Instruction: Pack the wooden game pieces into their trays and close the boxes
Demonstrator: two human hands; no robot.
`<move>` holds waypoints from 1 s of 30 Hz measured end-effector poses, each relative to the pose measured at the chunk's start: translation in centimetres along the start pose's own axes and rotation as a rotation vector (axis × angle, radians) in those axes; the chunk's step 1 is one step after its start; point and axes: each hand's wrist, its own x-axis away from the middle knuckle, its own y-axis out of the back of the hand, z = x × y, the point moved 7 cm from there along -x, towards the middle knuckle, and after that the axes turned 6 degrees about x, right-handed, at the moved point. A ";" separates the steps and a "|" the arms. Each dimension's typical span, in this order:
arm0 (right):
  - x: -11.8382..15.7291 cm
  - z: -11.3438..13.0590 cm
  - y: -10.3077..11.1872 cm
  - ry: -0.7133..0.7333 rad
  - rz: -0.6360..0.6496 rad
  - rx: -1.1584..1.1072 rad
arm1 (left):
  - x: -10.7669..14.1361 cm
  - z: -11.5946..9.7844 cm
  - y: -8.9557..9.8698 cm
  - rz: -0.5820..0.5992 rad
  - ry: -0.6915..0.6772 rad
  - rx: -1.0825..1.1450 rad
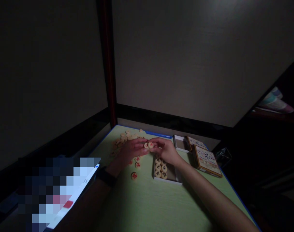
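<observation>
My left hand (132, 150) and my right hand (166, 150) meet above the table, fingers closed on round wooden Chinese chess pieces with red characters. One chess piece (145, 145) is at my left fingertips, and another chess piece (150, 145) overlaps it at my right fingertips. Below my right hand lies an open box tray (168, 181), with black-marked chess pieces (158, 167) in rows on its left side. Part of this tray is hidden by my right hand and forearm. A red-marked chess piece (134, 176) and several others lie on the table near my left hand.
Many loose chess pieces (128, 136) are heaped at the back left of the green table (137, 206). Toward the right lie a second tray (182, 144) and printed box lids (206, 159). A lit screen (81, 185) stands at the lower left. Walls border the back.
</observation>
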 end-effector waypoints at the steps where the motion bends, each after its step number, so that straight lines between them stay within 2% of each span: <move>1: 0.2 -0.5 0.1 -0.030 0.005 -0.073 | 0.0 0.1 -0.2 0.012 0.006 0.003; 3: 0.6 -1.0 0.5 -0.063 0.005 -0.142 | 0.1 0.2 -0.5 0.034 0.011 0.015; 5: 1.1 -0.9 1.6 -0.065 -0.008 -0.077 | 0.1 0.2 -0.7 0.028 0.021 0.024; 9: 2.3 0.0 4.9 -0.018 0.009 0.356 | 0.3 0.0 -0.2 -0.072 0.026 0.056; 12: 3.5 -0.6 6.3 -0.055 0.138 0.637 | 0.4 -0.1 0.3 -0.146 0.030 0.061; 14: 4.3 -1.3 6.3 -0.071 0.228 0.732 | 0.4 0.0 0.5 -0.170 0.042 0.058; 16: 4.7 -1.9 6.0 -0.084 0.264 0.779 | 0.4 0.0 0.6 -0.168 0.043 0.052; 20: 4.9 -2.5 5.6 -0.118 0.265 0.826 | 0.2 0.0 0.8 -0.181 0.033 0.033; 30: 5.2 -2.6 5.3 -0.083 0.293 0.833 | 0.2 -0.4 1.6 -0.226 0.034 0.068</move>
